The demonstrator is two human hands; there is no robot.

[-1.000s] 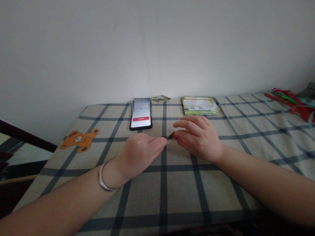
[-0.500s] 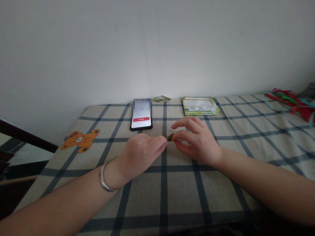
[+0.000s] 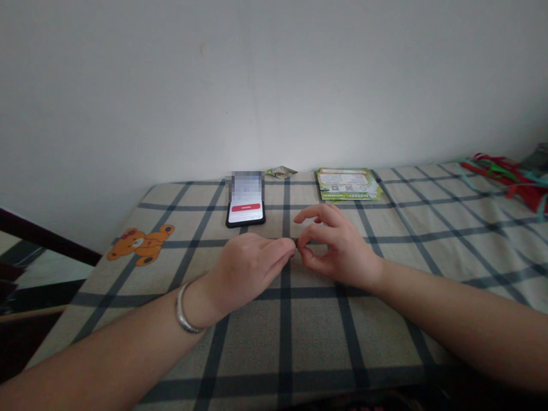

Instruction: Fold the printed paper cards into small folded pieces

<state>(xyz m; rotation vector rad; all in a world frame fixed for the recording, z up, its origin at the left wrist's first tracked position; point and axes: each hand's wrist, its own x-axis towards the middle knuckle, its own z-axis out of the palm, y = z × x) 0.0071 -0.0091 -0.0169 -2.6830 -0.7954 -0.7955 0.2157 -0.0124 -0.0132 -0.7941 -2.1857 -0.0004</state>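
Observation:
My left hand (image 3: 252, 268) is closed over the middle of the table, its fingers pressed together on a small piece of folded paper (image 3: 296, 242). Only a dark sliver of that paper shows; the rest is hidden by the fingers. Against its right end, the thumb and index finger of my right hand (image 3: 342, 248) pinch together. The other right fingers are curled and raised above. The fingertips of both hands almost touch. Just beyond them lies a phone (image 3: 245, 216) with a lit screen.
A small folded patterned paper (image 3: 282, 172) lies by the wall behind the phone. To its right is a stack of green printed sheets (image 3: 349, 184). A bear picture (image 3: 141, 244) decorates the left of the checked tablecloth (image 3: 252, 354). Red and green ribbons (image 3: 514, 180) heap at far right.
My left fingertips have slid slightly right and my right hand slightly left, closing the gap. Less of the paper shows between them now.

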